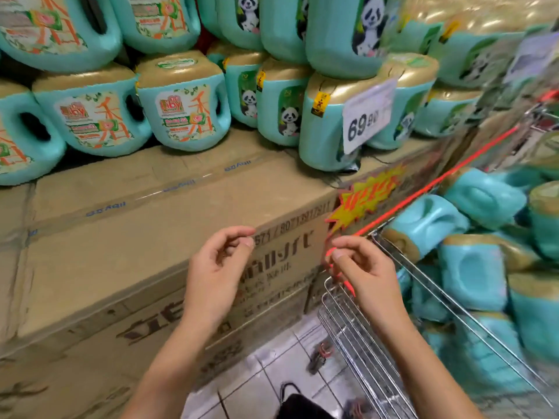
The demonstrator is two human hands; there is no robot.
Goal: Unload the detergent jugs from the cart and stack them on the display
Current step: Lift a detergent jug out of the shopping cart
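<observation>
Head view: left hand (220, 261) and right hand (360, 267) hover empty, fingers (236, 232) loosely curled, between display (151, 237) and cart (351, 331), probably ready for another jug (472, 273)

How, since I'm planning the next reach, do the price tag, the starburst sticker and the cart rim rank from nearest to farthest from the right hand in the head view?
1. The cart rim, just right of the right hand.
2. The starburst sticker, on the box corner above the hand.
3. The price tag, higher up, against the stacked jugs.
</observation>
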